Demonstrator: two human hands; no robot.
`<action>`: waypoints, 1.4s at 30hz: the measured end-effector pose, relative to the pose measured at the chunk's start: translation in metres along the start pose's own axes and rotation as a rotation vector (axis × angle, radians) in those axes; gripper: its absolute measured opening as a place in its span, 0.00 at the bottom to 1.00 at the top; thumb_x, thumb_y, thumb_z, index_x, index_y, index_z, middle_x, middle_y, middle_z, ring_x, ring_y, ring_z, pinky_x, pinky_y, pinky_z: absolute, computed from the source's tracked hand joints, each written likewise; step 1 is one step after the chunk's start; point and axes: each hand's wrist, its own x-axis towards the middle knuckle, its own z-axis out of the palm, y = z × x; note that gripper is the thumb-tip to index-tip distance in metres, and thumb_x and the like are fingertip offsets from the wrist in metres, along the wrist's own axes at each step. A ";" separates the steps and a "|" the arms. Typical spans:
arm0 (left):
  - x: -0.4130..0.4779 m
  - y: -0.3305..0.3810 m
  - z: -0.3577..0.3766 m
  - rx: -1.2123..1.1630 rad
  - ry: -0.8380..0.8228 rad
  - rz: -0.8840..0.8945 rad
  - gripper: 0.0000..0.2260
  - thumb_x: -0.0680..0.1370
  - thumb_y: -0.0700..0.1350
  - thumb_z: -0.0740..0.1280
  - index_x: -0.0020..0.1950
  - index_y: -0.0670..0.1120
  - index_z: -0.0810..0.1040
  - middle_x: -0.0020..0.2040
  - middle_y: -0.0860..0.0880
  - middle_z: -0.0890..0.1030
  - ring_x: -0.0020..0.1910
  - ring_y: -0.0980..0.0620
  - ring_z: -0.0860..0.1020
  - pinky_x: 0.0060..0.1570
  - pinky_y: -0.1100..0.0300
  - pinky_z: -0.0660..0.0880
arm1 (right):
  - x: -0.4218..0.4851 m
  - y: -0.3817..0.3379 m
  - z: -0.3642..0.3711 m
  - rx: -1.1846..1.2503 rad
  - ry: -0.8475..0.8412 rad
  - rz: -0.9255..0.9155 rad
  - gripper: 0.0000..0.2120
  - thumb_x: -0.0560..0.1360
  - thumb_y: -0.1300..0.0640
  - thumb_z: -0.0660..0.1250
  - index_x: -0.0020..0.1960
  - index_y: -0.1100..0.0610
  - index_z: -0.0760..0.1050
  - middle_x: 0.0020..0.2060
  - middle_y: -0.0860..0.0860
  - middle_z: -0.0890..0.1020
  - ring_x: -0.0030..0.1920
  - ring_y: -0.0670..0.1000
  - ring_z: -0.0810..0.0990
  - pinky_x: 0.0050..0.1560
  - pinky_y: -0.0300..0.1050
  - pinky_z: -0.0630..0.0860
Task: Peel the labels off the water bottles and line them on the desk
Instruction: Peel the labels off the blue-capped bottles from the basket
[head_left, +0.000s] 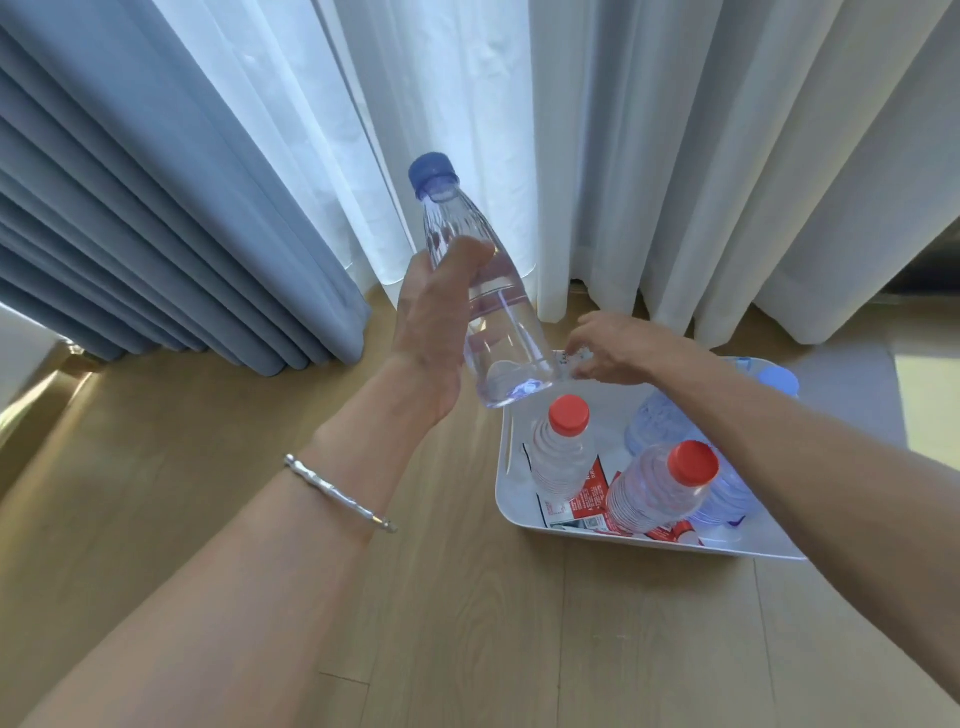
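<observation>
My left hand (436, 322) grips a clear, label-free water bottle (498, 322) with a blue cap (432, 174), held tilted above the floor. My right hand (613, 348) hovers over the far edge of a white bin (506, 483), its fingers pinched on a small crumpled piece, apparently a peeled label (579, 358). Inside the bin stand two red-capped bottles (563, 452) (662, 486) and several blue-tinted bottles (654, 421). Peeled red and white labels (587, 501) lie on the bin's bottom.
The bin sits on a light wood floor (415, 623). Blue curtains (130, 208) hang at the left, and white sheer curtains (675, 156) behind the bin. A silver bracelet (337, 493) circles my left wrist.
</observation>
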 end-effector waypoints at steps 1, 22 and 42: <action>-0.001 0.000 0.001 0.014 -0.014 0.003 0.10 0.70 0.48 0.67 0.49 0.50 0.74 0.43 0.50 0.81 0.37 0.53 0.81 0.38 0.57 0.77 | -0.002 -0.001 -0.007 0.079 0.050 -0.005 0.15 0.79 0.51 0.62 0.63 0.55 0.77 0.60 0.54 0.76 0.57 0.55 0.76 0.53 0.47 0.74; 0.009 -0.015 0.040 0.381 -0.189 0.322 0.20 0.72 0.36 0.71 0.61 0.52 0.77 0.43 0.58 0.83 0.43 0.64 0.82 0.44 0.68 0.76 | -0.059 -0.034 -0.060 1.225 0.451 -0.151 0.17 0.74 0.43 0.68 0.56 0.53 0.75 0.49 0.50 0.84 0.49 0.48 0.83 0.54 0.49 0.78; 0.018 -0.048 0.016 1.187 -0.356 -0.085 0.25 0.78 0.41 0.60 0.76 0.50 0.63 0.70 0.49 0.73 0.69 0.49 0.71 0.68 0.55 0.67 | -0.050 -0.020 0.000 0.579 0.197 0.115 0.17 0.70 0.51 0.72 0.53 0.56 0.70 0.47 0.53 0.77 0.46 0.53 0.74 0.38 0.44 0.68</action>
